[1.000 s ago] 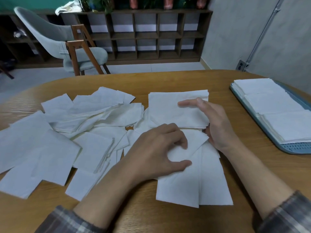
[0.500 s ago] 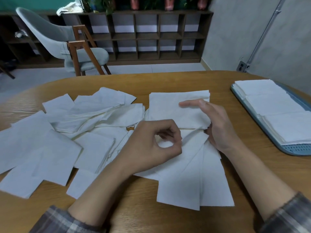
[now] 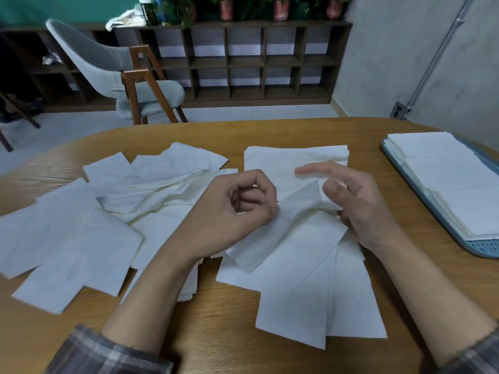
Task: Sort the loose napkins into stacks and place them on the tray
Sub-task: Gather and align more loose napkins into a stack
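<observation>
White napkins lie loose over the wooden table [image 3: 283,132], with a spread pile [image 3: 67,238] on the left and several more [image 3: 310,298] in front of me. A squared stack [image 3: 283,160] sits beyond my hands. My left hand [image 3: 237,211] pinches the edge of one napkin [image 3: 272,238] and holds it lifted and slanted above the others. My right hand [image 3: 356,209] hovers at that napkin's right edge, index finger straight, thumb raised, other fingers loosely curled. The blue tray [image 3: 483,251] at the right carries neat napkin stacks [image 3: 453,179].
A grey chair [image 3: 108,71] with wooden legs stands beyond the table's far left edge. Dark shelving [image 3: 256,60] with potted plants lines the back wall. The tray lies near the table's right edge.
My left hand pinched a napkin from the front pile and lifted it toward the right hand. My right hand rose off the squared stack and opened its thumb.
</observation>
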Demonstrator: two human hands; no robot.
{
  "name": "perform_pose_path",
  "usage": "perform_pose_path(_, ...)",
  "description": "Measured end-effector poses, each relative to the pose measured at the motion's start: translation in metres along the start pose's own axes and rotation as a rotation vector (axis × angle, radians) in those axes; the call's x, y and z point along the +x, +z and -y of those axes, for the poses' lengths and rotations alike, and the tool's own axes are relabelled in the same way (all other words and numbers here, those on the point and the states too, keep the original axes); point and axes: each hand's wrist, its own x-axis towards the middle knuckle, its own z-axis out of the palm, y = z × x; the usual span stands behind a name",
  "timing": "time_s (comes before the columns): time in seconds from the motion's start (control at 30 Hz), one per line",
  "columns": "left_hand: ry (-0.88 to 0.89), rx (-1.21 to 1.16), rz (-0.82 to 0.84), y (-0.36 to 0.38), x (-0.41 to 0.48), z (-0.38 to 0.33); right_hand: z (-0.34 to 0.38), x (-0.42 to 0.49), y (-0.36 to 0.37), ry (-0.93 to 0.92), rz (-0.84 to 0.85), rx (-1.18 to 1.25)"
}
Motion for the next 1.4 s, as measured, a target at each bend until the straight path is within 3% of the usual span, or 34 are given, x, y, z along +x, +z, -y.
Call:
perform_pose_path(0.1, -0.027, -0.003, -0.038, 0.000, 0.002, -0.001, 0.001, -0.002, 0.006, 0.043, 0.027, -0.025)
perform_pose_path(0.23, -0.071, 0.005, -0.170, -0.004, 0.004, 0.001, 0.000, -0.002, 0.011, 0.098, -0.141, -0.017)
perform_pose_path(0.33, -0.066, 0.160, -0.208, -0.007, 0.003, 0.005, 0.000, -0.002, 0.010, 0.116, -0.238, -0.024)
perform_pose_path(0.5, -0.026, 0.150, -0.457, 0.001, 0.006, 0.009, 0.004, -0.002, 0.009, 0.130, -0.167, 0.113)
perform_pose_path(0.7, -0.007, 0.064, -0.543, 0.005, 0.006, 0.008, 0.002, -0.004, 0.014, 0.131, -0.061, 0.139)
perform_pose_path(0.83, -0.046, -0.045, -0.651, -0.001, 0.007, 0.011, 0.004, -0.002, 0.014, 0.104, -0.096, 0.074)
perform_pose_path(1.0, -0.090, -0.082, -0.536, 0.008, 0.008, 0.009, 0.004, -0.003, 0.015, 0.129, -0.080, 0.018)
perform_pose_path(1.23, -0.100, -0.357, -0.333, 0.006, 0.007, 0.005, 0.011, -0.006, 0.016, 0.180, -0.056, 0.274)
perform_pose_path(1.4, 0.012, 0.135, -0.533, 0.014, 0.008, 0.012, 0.011, -0.004, 0.020, 0.178, -0.141, 0.214)
